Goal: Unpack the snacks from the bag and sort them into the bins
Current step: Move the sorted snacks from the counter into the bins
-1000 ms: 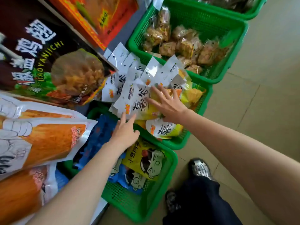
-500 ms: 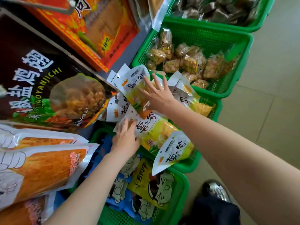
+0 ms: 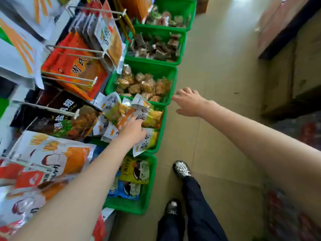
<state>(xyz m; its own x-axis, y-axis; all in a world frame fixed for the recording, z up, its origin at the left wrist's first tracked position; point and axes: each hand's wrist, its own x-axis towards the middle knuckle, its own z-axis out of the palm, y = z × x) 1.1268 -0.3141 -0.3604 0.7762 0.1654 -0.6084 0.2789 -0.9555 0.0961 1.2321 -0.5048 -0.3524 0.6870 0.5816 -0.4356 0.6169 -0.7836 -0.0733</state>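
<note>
Yellow-white packets point(image 3: 147, 117) now under left hand point(image 3: 133, 131) only, fingers flat; right hand point(image 3: 189, 103) lifted off, open.

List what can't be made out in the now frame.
- Left hand fingertips, head view: buried among the yellow-white packets; grip unclear.
- Basket under those packets: mostly covered by them.
- Right hand: empty over the floor.
- Red items, lower right: blurred.

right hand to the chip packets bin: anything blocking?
Nothing visible does. The right hand hangs open over bare floor beside the bins, holding nothing. Between it and the chip packets is only the green bin's rim. The left hand already rests on the packets, which pile above the rim.
</note>
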